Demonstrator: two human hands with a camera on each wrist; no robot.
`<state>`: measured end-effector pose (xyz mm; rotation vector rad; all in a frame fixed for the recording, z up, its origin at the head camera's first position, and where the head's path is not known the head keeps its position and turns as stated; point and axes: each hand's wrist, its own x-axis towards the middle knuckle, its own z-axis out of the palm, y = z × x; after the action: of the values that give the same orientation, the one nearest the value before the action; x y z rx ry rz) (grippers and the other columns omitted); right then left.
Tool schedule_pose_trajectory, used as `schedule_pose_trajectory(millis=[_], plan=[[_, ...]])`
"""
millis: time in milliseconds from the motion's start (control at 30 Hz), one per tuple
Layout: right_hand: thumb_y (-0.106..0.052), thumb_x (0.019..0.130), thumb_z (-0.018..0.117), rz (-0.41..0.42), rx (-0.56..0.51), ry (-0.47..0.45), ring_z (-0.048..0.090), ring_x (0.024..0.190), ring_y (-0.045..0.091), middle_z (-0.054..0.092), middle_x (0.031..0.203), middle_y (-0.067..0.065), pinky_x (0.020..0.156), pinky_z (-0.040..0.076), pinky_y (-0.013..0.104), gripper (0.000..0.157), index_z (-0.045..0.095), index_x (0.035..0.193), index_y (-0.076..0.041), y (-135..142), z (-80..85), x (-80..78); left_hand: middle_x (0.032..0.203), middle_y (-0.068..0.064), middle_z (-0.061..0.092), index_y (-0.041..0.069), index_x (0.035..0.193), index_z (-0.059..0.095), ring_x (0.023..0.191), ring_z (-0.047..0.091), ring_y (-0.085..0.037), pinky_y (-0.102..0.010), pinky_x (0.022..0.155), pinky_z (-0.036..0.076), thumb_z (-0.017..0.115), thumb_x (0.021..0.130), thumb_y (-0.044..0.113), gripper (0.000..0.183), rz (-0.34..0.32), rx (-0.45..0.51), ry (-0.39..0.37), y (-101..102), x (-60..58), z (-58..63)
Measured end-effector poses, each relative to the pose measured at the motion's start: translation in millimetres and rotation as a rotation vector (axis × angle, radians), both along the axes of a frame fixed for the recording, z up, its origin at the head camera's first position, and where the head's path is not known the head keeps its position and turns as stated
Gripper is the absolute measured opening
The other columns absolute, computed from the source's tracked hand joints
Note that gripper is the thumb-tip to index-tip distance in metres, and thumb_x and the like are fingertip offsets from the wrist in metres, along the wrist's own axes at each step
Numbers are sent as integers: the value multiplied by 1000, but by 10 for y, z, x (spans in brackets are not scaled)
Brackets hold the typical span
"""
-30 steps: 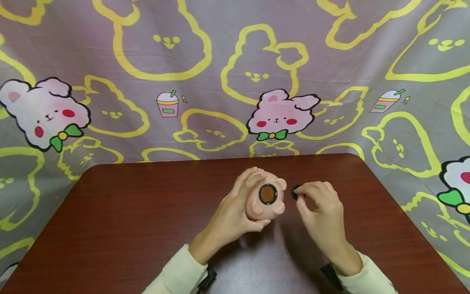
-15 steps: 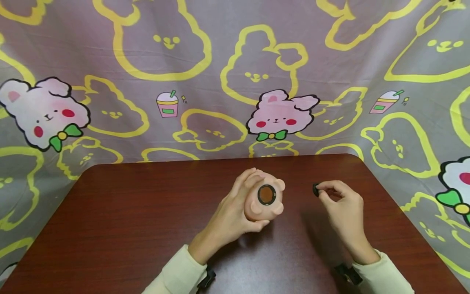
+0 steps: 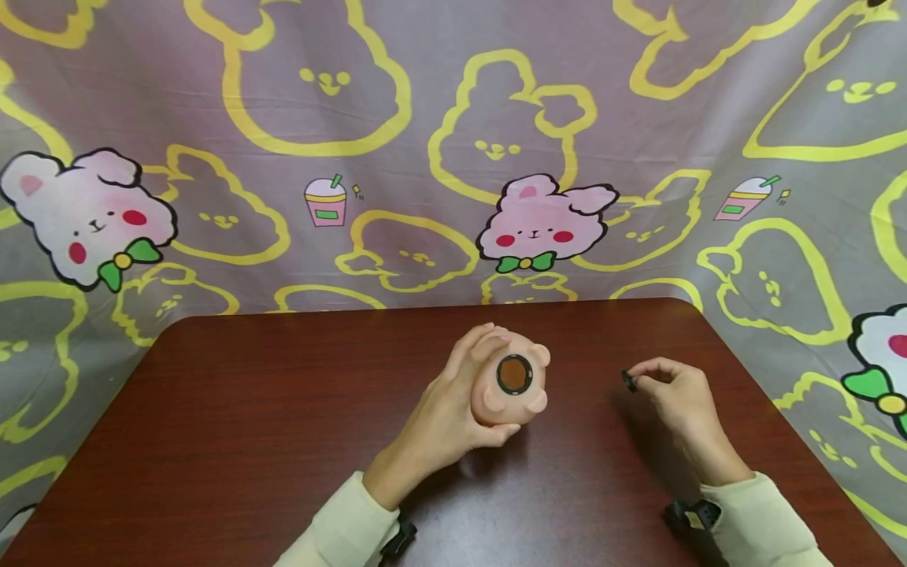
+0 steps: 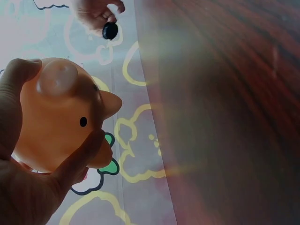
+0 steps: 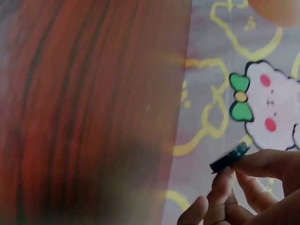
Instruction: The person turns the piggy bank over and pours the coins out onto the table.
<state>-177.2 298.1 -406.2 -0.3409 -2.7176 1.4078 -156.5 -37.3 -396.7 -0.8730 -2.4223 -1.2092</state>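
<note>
My left hand (image 3: pixel 453 402) grips a pink piggy bank (image 3: pixel 496 402), its fingers and thumb wrapped round the body. The bank's underside faces the head camera, with stubby feet and a round black-rimmed hole (image 3: pixel 514 374) uncovered. In the left wrist view the piggy bank (image 4: pixel 56 126) shows its snout, a black eye and ears. To the right, my right hand (image 3: pixel 683 402) pinches a small black round plug (image 3: pixel 628 381) between thumb and fingertips, apart from the bank. Seen edge-on in the right wrist view, the plug (image 5: pixel 229 158) looks like a thin disc with small tabs.
A dark reddish-brown wooden table (image 3: pixel 248 425) lies under both hands. Behind it hangs a grey curtain (image 3: pixel 397 181) printed with yellow outlines and pink rabbits. Black straps sit at both wrists, by the pale sleeves.
My right hand has moved right, away from the piggy bank, and slightly down over the last half second, carrying the plug. The left hand and bank have stayed nearly still.
</note>
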Motion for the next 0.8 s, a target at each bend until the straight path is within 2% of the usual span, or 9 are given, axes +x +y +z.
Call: schedule_pose_trajectory(millis=[100,233,667,800], plan=[[-6,100,62,19,-43,-65,58,74,11,68,87,-10,63,51,28,15,76,102,0,93,-48,-56,167,5,31,33,157,36,142,53,-20,-45,102,57,99,70,26,107,4,1,-7,-8,3,4],[-5,101,61,32,-69,-119,60,72,13,68,81,-9,64,54,29,15,75,100,0,176,-93,-106,168,6,30,33,157,36,142,53,-20,-45,100,57,99,71,26,108,-2,8,-10,-12,6,6],[-5,100,60,43,-13,-176,57,72,10,63,76,-7,62,52,30,16,74,98,2,284,-163,-213,167,5,30,34,157,36,140,54,-20,-45,100,57,99,70,27,108,5,12,-5,-17,14,7],[-4,100,59,41,-15,-169,57,72,10,64,75,-8,61,52,30,16,74,95,1,306,-172,-237,167,5,31,33,157,36,141,53,-20,-45,101,57,99,70,26,108,4,15,3,-20,13,5]])
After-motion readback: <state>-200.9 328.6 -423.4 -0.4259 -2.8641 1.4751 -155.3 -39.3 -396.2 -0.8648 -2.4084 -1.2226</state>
